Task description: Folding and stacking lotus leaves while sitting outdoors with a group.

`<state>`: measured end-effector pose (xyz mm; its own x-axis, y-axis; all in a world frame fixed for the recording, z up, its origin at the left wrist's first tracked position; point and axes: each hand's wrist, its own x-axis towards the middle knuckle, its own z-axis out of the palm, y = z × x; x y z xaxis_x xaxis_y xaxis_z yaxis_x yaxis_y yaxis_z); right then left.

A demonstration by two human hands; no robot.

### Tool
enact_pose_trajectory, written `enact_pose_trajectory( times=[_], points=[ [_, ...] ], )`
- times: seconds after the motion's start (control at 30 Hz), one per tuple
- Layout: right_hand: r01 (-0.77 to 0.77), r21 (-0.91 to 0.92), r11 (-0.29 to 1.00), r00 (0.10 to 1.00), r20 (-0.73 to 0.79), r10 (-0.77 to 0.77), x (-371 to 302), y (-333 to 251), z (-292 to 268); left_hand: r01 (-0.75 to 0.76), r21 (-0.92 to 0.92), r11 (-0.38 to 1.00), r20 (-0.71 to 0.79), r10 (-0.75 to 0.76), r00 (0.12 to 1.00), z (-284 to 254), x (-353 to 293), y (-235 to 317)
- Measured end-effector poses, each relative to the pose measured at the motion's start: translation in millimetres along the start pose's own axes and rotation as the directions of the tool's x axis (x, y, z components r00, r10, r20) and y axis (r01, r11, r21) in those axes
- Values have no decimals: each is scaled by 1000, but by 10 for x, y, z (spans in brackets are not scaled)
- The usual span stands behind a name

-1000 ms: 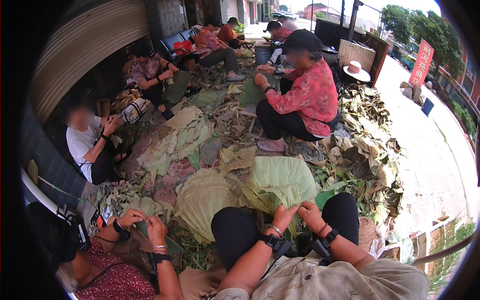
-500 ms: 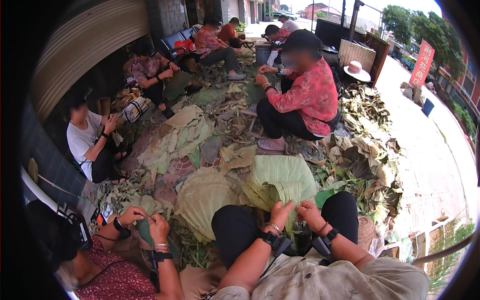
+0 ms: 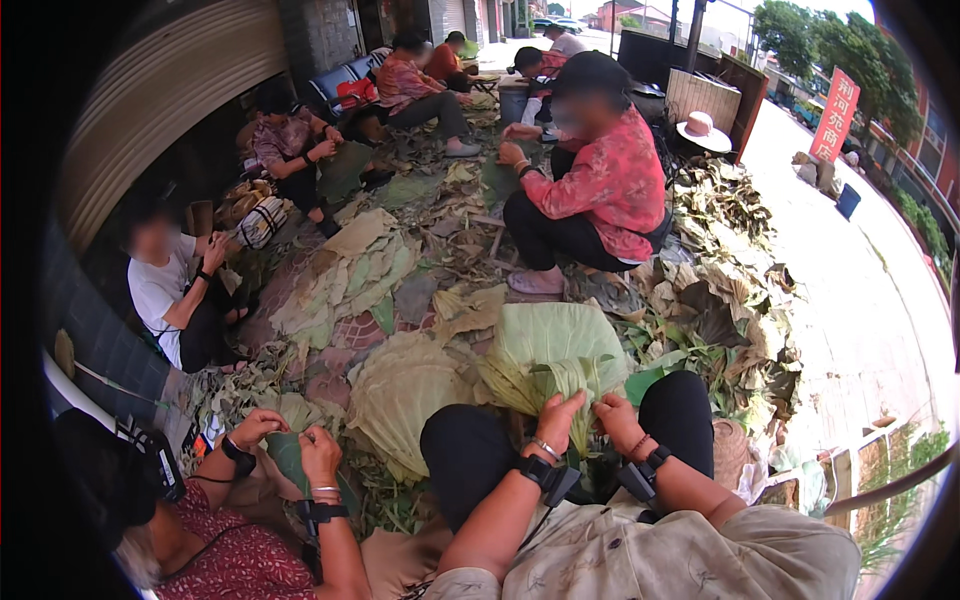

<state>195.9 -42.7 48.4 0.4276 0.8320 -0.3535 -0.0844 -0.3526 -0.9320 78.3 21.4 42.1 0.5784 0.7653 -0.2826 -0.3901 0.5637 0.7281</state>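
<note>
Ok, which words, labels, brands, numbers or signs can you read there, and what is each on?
Tall red rectangular sign at the right: a column of whitish characters, legible, but I don't copy wording.
Black boxy device on the neighbouring person's head: pale marking, too small to read.
Broad pale-green leaf at the left hand and right hand: no lettering visible.

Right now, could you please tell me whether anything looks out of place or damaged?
Yes: the heap of leaves on the right looks browned and crumpled, unlike the smoother pale green leaf that the left hand holds. The pale brimmed hat beyond the heap also looks stray, being unworn.
</note>
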Motion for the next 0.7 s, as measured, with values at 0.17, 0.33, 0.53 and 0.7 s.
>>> enact_pose_trajectory(
  times=[0.17,0.33,0.53,0.7],
  points=[
    [-105,142,984,989,116,89,-106,-136,0,-1,10,1000,-49,1,999,-56,30,-45],
    [-227,217,949,947,278,163,-87,-92,5,-46,75,996,-80,52,995,-84,49,-47],
    [-138,90,986,986,109,128,-14,20,-69,77,-145,986,-21,-81,996,88,-33,111],
    [-117,50,992,993,15,116,2,108,-76,168,-214,962,84,-154,985,25,-43,173]
  ],
)
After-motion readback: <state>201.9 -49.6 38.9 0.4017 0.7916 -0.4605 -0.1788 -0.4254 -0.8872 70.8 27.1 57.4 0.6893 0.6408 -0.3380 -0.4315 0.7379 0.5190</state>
